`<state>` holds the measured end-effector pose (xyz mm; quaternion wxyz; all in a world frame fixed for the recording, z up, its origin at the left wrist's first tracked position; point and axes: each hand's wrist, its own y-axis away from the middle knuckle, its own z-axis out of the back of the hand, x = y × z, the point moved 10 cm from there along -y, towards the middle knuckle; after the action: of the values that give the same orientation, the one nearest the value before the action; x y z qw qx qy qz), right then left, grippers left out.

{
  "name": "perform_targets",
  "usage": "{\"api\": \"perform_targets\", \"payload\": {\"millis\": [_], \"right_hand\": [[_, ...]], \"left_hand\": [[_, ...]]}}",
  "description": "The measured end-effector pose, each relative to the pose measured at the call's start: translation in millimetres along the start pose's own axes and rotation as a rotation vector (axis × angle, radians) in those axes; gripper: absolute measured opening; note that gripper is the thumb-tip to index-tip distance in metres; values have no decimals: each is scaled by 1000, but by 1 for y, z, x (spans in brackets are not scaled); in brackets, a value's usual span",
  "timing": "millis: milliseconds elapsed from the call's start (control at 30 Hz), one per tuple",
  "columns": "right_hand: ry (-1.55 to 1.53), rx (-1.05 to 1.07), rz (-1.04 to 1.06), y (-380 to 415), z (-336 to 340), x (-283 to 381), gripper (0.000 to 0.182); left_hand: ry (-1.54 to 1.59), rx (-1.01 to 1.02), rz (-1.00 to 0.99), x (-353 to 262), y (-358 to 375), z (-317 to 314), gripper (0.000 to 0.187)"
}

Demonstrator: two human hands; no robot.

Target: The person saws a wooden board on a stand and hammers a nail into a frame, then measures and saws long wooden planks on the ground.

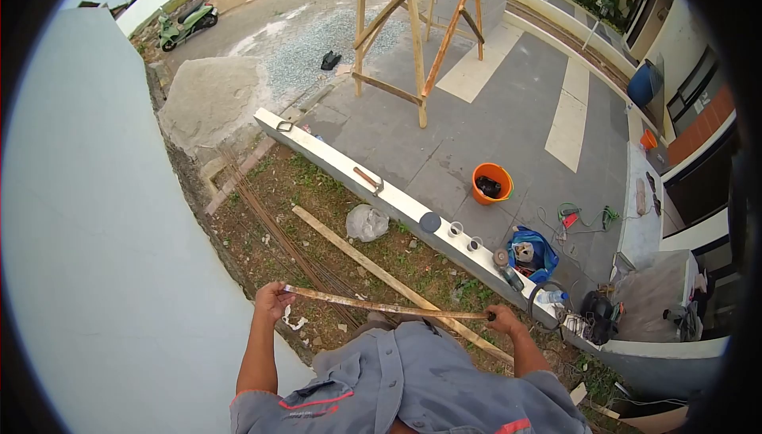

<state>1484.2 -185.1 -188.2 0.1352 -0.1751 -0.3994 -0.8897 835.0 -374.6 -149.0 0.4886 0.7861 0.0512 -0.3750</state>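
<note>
A long, thin, worn strip (381,305), stained brown and whitish, spans both hands and bows slightly; it looks like a tape measure's blade. My left hand (274,301) is closed on its left end, near the white wall. At the other end, my right hand (505,321) is closed around a small dark part. Below the strip, a long wooden plank (365,263) lies diagonally on the soil. Several thin rusty steel bars (274,227) lie beside it to the left. A crumpled clear plastic bag (367,223) rests past the plank.
A low white-topped wall (405,200) crosses ahead, carrying a hammer (367,179), cups (474,244) and a bottle (551,297). Beyond it stand an orange bucket (492,183), a blue bag (532,253) and a wooden trestle (418,45). A tall white wall (135,219) borders the left.
</note>
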Motion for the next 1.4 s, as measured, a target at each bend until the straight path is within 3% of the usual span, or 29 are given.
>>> {"api": "perform_targets", "payload": {"millis": [133,267,400,633,700,967,1167,1300,1367,1400], "right_hand": [[-25,0,39,-3,-4,5,45],[-103,100,51,3,-7,55,46],[-120,147,18,2,-35,80,48],[-5,117,-125,14,-61,118,46],[-72,172,-178,11,-73,134,46],[-169,46,-242,-26,-69,232,52],[-169,-49,-229,-37,-79,248,55],[-183,-8,-325,-28,-78,248,51],[-128,10,-359,-25,-80,234,56],[-113,31,-385,-21,-85,222,54]], "left_hand": [[38,-59,-78,6,-16,-27,19],[-112,-64,-105,43,-16,-77,25],[-564,132,85,104,7,-122,35],[-621,201,301,163,-5,-70,47],[-607,206,336,156,-17,-55,47],[-616,195,227,61,-83,-5,35],[-660,214,212,30,-108,0,39],[-1017,281,87,40,-104,-1,45],[-1294,433,-27,52,-96,-7,50],[-1313,430,17,58,-87,-2,50]]}}
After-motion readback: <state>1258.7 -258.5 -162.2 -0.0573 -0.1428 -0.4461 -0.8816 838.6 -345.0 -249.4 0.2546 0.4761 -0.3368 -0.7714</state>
